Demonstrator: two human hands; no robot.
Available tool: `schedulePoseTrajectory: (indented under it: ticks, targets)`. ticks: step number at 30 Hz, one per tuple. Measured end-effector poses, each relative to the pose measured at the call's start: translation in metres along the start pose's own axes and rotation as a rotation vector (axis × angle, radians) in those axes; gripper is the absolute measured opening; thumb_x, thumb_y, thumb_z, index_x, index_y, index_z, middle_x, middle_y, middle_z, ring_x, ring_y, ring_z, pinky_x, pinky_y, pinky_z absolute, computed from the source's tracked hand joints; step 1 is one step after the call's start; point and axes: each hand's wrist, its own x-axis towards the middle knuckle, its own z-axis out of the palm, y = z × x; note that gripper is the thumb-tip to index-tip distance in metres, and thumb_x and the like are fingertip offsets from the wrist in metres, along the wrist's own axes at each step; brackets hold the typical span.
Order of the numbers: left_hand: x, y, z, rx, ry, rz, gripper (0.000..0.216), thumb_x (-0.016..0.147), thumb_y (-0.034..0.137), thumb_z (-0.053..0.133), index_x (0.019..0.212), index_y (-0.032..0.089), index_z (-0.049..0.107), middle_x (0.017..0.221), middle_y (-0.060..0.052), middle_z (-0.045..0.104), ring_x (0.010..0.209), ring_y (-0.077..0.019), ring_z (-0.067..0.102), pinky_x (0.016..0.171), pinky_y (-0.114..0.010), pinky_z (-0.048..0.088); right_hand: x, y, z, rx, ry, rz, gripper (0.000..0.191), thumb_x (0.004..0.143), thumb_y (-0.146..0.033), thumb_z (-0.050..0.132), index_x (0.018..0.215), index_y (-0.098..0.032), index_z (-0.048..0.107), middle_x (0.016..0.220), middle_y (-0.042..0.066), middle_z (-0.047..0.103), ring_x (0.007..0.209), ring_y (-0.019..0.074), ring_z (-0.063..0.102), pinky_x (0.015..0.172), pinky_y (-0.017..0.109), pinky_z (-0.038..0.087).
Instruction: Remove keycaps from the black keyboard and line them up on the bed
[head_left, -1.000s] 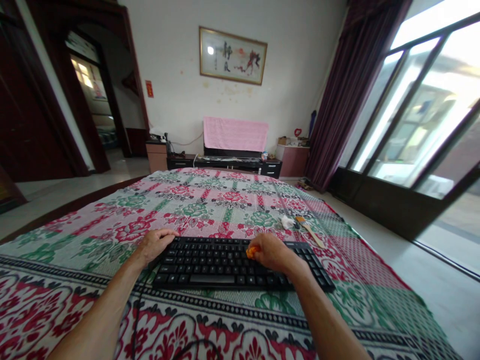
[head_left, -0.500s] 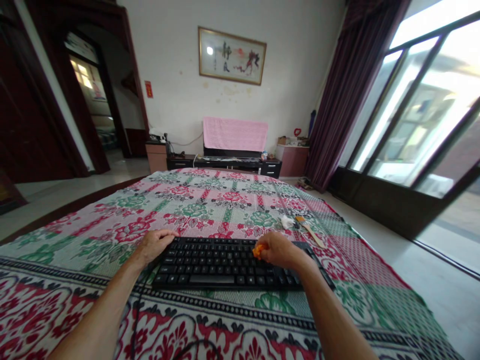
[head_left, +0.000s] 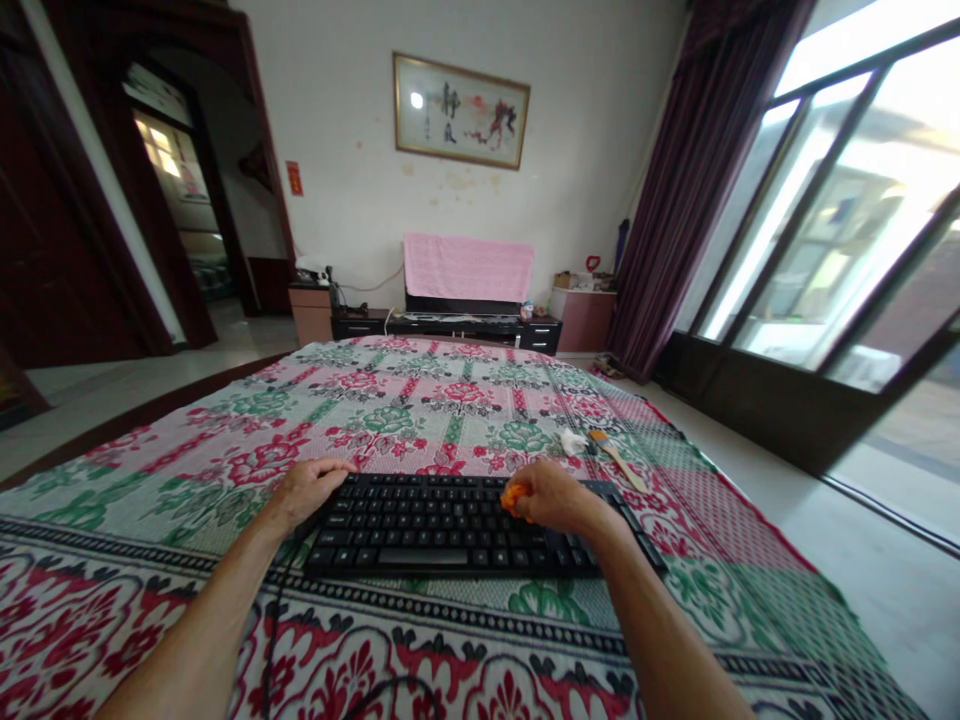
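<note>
A black keyboard [head_left: 420,530] lies flat on the patterned cloth in front of me. My left hand [head_left: 313,490] is closed over its upper left corner, fingers along the edge. In my right hand [head_left: 553,497], pinched between the fingers, is a soft orange lump [head_left: 515,500]; whether it is putty or crumpled cloth I cannot tell. That lump touches the keys right of the middle, and the hand and forearm cover part of the keyboard's right side.
Beyond the keyboard's right end lie a flat brush [head_left: 619,462] with a wooden handle and a crumpled white tissue [head_left: 573,442]. The black cable [head_left: 276,620] runs down the left side. A floral cloth [head_left: 420,400] covers the whole surface.
My right hand has shifted very slightly left over the keys with the orange lump, more of which now shows. My left hand stays on the keyboard's corner.
</note>
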Motion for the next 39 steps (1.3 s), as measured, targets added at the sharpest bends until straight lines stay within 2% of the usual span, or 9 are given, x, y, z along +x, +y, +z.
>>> schedulePoseTrajectory:
  ticks: [2, 4, 8, 11, 13, 18, 26, 32, 39]
  targets:
    - [0.0, 0.0, 0.0, -0.013, 0.002, 0.003, 0.034, 0.066, 0.037, 0.045, 0.082, 0.02, 0.069, 0.073, 0.002, 0.069, 0.071, -0.0186, 0.062, 0.061, -0.022, 0.045, 0.001, 0.002, -0.002, -0.052, 0.118, 0.011, 0.025, 0.064, -0.014, 0.045, 0.072, -0.015, 0.069, 0.066, 0.003, 0.065, 0.06, 0.0114, 0.055, 0.052, 0.019, 0.033]
    - [0.0, -0.001, 0.0, -0.025, 0.003, 0.013, 0.035, 0.065, 0.037, 0.044, 0.082, 0.02, 0.069, 0.072, 0.002, 0.069, 0.071, -0.0189, 0.062, 0.061, -0.023, 0.045, 0.001, 0.003, -0.002, -0.096, 0.143, 0.044, 0.024, 0.064, -0.013, 0.046, 0.069, -0.015, 0.068, 0.065, 0.004, 0.065, 0.06, 0.0119, 0.055, 0.052, 0.019, 0.033]
    - [0.001, -0.002, 0.001, -0.02, 0.0, 0.021, 0.035, 0.065, 0.038, 0.045, 0.081, 0.02, 0.07, 0.071, 0.002, 0.069, 0.071, -0.0187, 0.061, 0.061, -0.023, 0.045, -0.001, 0.003, -0.003, -0.074, 0.009, 0.094, 0.023, 0.061, -0.01, 0.046, 0.067, -0.014, 0.068, 0.06, 0.004, 0.064, 0.057, 0.0121, 0.055, 0.05, 0.02, 0.032]
    - [0.001, -0.001, 0.0, -0.009, -0.006, 0.023, 0.035, 0.065, 0.038, 0.044, 0.081, 0.02, 0.07, 0.072, 0.002, 0.069, 0.071, -0.0185, 0.061, 0.062, -0.023, 0.045, -0.001, 0.006, -0.007, 0.037, -0.062, 0.04, 0.022, 0.063, -0.012, 0.048, 0.071, -0.014, 0.068, 0.061, 0.002, 0.064, 0.055, 0.0116, 0.054, 0.051, 0.02, 0.034]
    - [0.001, 0.0, -0.001, 0.001, -0.001, 0.022, 0.035, 0.065, 0.038, 0.044, 0.082, 0.02, 0.07, 0.072, 0.002, 0.069, 0.071, -0.0186, 0.061, 0.062, -0.023, 0.045, -0.001, 0.01, -0.008, 0.081, 0.014, -0.038, 0.022, 0.067, -0.014, 0.047, 0.075, -0.014, 0.068, 0.065, 0.002, 0.064, 0.059, 0.0117, 0.054, 0.054, 0.02, 0.036]
    - [0.001, 0.002, -0.001, 0.025, 0.004, 0.012, 0.034, 0.065, 0.039, 0.045, 0.08, 0.022, 0.07, 0.071, 0.003, 0.069, 0.071, -0.0187, 0.061, 0.064, -0.023, 0.044, -0.008, 0.019, 0.002, 0.012, 0.343, -0.237, 0.02, 0.072, -0.011, 0.046, 0.079, -0.016, 0.064, 0.077, 0.003, 0.061, 0.077, 0.0137, 0.052, 0.072, 0.024, 0.037]
    - [0.001, 0.001, 0.0, -0.008, -0.001, -0.006, 0.033, 0.064, 0.039, 0.046, 0.08, 0.021, 0.069, 0.073, 0.002, 0.069, 0.072, -0.0189, 0.061, 0.064, -0.023, 0.044, -0.02, 0.015, 0.011, -0.058, 0.228, -0.308, 0.021, 0.075, -0.011, 0.045, 0.082, -0.019, 0.064, 0.077, 0.003, 0.058, 0.076, 0.0137, 0.05, 0.071, 0.025, 0.036]
    - [0.002, -0.001, 0.0, -0.001, 0.015, 0.017, 0.032, 0.063, 0.038, 0.046, 0.076, 0.022, 0.07, 0.074, 0.003, 0.069, 0.072, -0.0187, 0.061, 0.064, -0.022, 0.043, -0.026, 0.025, -0.005, -0.126, 0.095, -0.187, 0.023, 0.07, -0.011, 0.047, 0.081, -0.019, 0.066, 0.078, 0.003, 0.06, 0.072, 0.0133, 0.051, 0.067, 0.023, 0.036]
    - [0.002, -0.003, 0.0, -0.014, 0.001, 0.0, 0.034, 0.064, 0.038, 0.045, 0.08, 0.02, 0.069, 0.072, 0.002, 0.069, 0.071, -0.0188, 0.061, 0.063, -0.022, 0.043, -0.023, 0.024, -0.001, -0.13, 0.246, -0.206, 0.019, 0.073, -0.013, 0.045, 0.078, -0.017, 0.064, 0.077, 0.003, 0.057, 0.074, 0.0133, 0.049, 0.069, 0.023, 0.034]
